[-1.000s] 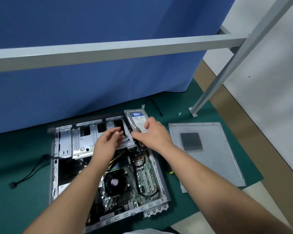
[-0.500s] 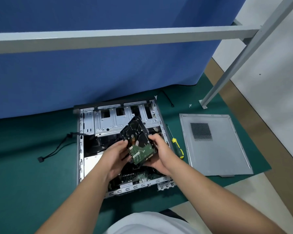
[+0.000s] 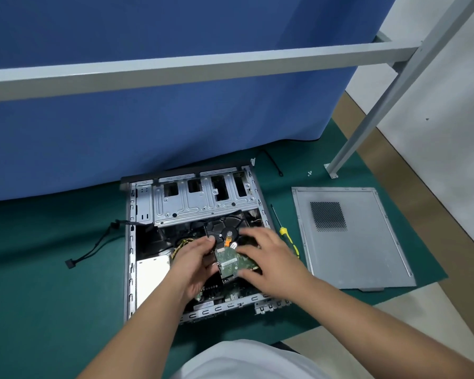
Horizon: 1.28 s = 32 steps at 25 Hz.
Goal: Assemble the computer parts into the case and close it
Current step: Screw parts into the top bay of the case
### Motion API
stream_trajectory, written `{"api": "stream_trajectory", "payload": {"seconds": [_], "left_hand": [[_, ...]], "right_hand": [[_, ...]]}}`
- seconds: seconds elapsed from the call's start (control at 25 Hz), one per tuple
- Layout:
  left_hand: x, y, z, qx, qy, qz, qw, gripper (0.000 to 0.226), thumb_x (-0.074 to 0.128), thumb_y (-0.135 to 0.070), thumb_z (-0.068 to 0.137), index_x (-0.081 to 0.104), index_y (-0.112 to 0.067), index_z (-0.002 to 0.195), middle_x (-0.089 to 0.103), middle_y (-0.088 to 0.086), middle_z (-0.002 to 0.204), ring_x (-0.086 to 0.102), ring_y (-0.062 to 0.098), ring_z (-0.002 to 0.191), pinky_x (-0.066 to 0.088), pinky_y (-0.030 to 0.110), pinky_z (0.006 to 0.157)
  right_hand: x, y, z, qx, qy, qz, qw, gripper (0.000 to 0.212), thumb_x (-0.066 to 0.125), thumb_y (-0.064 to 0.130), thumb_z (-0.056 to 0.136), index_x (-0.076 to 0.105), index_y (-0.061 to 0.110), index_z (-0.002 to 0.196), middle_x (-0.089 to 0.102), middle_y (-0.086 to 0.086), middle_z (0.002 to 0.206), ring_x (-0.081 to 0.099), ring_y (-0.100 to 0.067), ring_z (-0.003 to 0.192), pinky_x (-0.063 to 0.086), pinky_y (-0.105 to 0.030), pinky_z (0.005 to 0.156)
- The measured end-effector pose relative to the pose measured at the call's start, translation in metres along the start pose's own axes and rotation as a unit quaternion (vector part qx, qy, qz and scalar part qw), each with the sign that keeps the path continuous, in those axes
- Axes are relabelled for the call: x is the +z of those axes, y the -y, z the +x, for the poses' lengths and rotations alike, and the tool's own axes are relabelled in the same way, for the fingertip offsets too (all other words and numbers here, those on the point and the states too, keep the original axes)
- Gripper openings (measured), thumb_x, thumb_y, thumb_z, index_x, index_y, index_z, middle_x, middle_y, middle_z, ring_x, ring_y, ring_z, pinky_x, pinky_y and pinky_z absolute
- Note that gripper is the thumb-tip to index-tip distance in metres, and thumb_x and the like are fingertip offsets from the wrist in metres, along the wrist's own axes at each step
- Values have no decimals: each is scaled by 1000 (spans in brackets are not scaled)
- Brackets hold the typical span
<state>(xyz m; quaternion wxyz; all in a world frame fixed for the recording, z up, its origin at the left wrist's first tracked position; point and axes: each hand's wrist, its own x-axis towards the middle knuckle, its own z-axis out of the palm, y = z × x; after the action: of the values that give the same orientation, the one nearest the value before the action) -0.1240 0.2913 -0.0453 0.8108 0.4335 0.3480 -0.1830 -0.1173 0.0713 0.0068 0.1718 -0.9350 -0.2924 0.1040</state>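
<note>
Blue curtain [image 3: 162, 110] across the back, grey metal frame bar [image 3: 192, 65] running in front of it. Green mat [image 3: 39, 291] covering the work surface. Open computer case [image 3: 130, 258] lying flat on the mat, drive cage [image 3: 200, 201] at its far end, motherboard partly visible near the front edge. Grey side panel [image 3: 350, 239] with a perforated vent patch, flat on the mat, just right of the case and apart from it. Hard drive [image 3: 226, 248] held above the case interior, circuit-board side up, tilted, its far end near the drive cage. Left hand [image 3: 195, 262] gripping the drive's left edge, fingers curled around it. Right hand [image 3: 268, 255] holding the drive's right side, fingers spread over the top, thumb against the near edge. Black cable [image 3: 93, 248] with connector trailing from the case's left side onto the mat. Yellow-handled screwdriver [image 3: 285, 233] lying between case and side panel. Small screws [image 3: 309, 173] on the mat near the frame's foot.
</note>
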Motion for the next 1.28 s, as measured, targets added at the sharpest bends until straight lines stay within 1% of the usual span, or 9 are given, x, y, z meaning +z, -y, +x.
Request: {"api": "stream_trajectory", "payload": {"seconds": [0.08,0.16,0.32,0.44,0.6,0.8,0.92,1.08,1.28], "left_hand": [[8,4,4,-6,-7,24,1000,22,72,-17,94,69,-6,113,77,11,98,73,21,78,60,35,60],[17,10,10,-14,-17,31,999,22,69,-18,97,68,-6,116,78,9,95,73,21,77,56,31,54],[31,16,21,-23,-19,12,999,18,62,-16,102,68,-9,117,78,12,103,77,22,82,59,33,62],[35,14,31,-17,-11,-4,1000,19,62,-19,102,67,-12,119,77,13,112,77,24,91,62,40,76],[39,7,44,-7,-11,-27,1000,27,65,-18,100,64,-13,126,75,14,116,74,28,103,56,52,100],[47,1,54,-6,-3,-59,998,19,62,-21,102,66,-7,114,75,18,111,75,28,95,61,46,88],[51,-4,59,-20,1,-87,996,18,57,-17,103,63,-3,113,72,18,98,70,32,91,54,56,100],[50,-10,57,-26,8,-100,995,21,56,-11,100,63,2,116,70,13,94,68,26,86,55,45,93],[48,-15,58,-29,-6,-125,992,11,60,-7,99,64,1,106,74,14,90,73,24,90,62,35,90]], "right_hand": [[3,-10,-4,-57,-2,-99,993,62,56,64,90,59,27,140,53,9,139,44,-16,132,36,-41,117],[3,-21,-3,-71,11,-130,989,63,63,59,88,59,23,140,57,6,131,51,-19,124,38,-40,113],[8,-31,4,-69,22,-173,982,58,66,55,89,62,20,135,60,2,117,57,-23,110,42,-40,104],[9,-35,11,-69,15,-189,979,56,69,57,86,66,20,128,61,1,106,59,-22,100,45,-39,95],[12,-40,25,-62,17,-199,978,56,71,54,86,64,19,130,61,0,109,57,-22,102,43,-39,93],[10,-50,42,-57,20,-190,980,58,71,49,88,59,18,137,60,0,113,55,-23,106,41,-39,94],[8,-55,57,-62,21,-186,980,58,70,50,90,59,17,136,61,-1,113,57,-23,107,42,-40,95],[7,-57,76,-50,8,-177,983,55,67,49,92,59,17,136,61,0,115,56,-23,109,41,-40,98],[3,-62,98,-32,-42,-159,986,44,77,46,84,62,18,115,58,0,116,53,-24,110,45,-39,94]]}}
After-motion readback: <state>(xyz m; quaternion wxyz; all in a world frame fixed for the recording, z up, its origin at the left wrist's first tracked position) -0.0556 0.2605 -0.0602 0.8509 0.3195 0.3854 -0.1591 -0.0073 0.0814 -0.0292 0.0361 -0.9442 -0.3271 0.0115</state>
